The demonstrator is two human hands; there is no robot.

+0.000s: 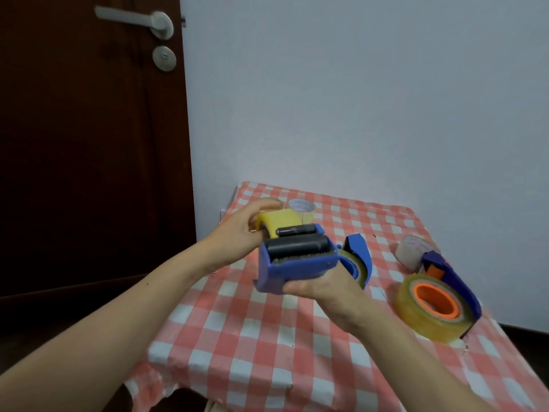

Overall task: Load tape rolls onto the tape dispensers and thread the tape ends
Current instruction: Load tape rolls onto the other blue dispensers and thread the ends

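I hold a blue tape dispenser (pixel 292 264) above the table, its black roller and toothed blade facing me. My right hand (pixel 320 295) grips its lower body from beneath. My left hand (pixel 245 230) grips the yellowish tape roll (pixel 279 220) at the dispenser's far end, thumb over the top. A second blue dispenser (pixel 358 260) with a tape roll on it lies just behind my right hand. On the right, a third blue dispenser (pixel 454 281) lies on its side with a clear roll on an orange hub (pixel 435 301).
Two loose clear rolls stand on the red-and-white checked tablecloth (pixel 237 337): one at the back left (pixel 301 208), one at the right (pixel 413 251). A dark wooden door (pixel 89 144) is at the left, a pale wall behind.
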